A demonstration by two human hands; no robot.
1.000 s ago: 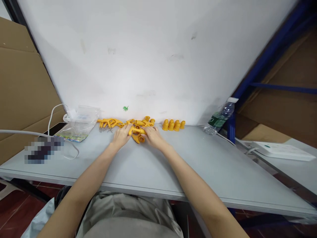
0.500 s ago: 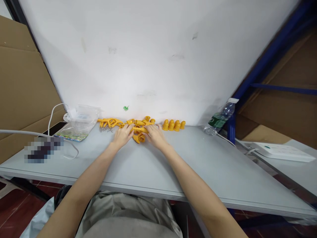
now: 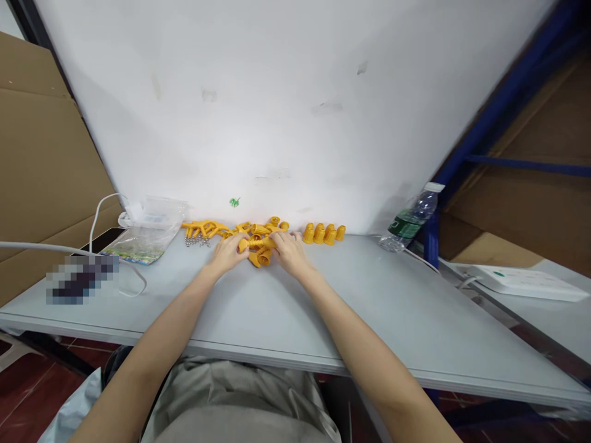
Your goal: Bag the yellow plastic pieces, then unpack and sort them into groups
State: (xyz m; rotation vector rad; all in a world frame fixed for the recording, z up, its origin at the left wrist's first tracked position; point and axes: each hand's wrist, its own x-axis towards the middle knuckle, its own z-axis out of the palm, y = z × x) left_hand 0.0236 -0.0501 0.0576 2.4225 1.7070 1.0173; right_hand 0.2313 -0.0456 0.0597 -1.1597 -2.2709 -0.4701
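Between my two hands is a yellow ridged plastic piece (image 3: 257, 243), lying crosswise above the table. My left hand (image 3: 228, 253) has its fingers closed on the rounded left end. My right hand (image 3: 288, 251) grips the right end, and its fingers hide part of it. Loose yellow plastic parts (image 3: 264, 257) lie just under and behind the held piece. To the left, yellow branched parts (image 3: 203, 228) lie against the wall with small metal screws (image 3: 197, 241) in front. Several yellow cup-shaped parts (image 3: 329, 234) stand in a row right of my right hand.
A clear plastic bag (image 3: 148, 237) and a white cable (image 3: 138, 289) lie on the left of the grey table (image 3: 258, 320). At right, a plastic bottle (image 3: 409, 224) leans by a blue post. Beyond it sits a white power strip (image 3: 526, 283). The white wall (image 3: 286, 123) bounds the back.
The left end of the held yellow piece now shows more, with a rounded tip at my left fingers. My left hand has shifted slightly; my right hand is almost where it was.
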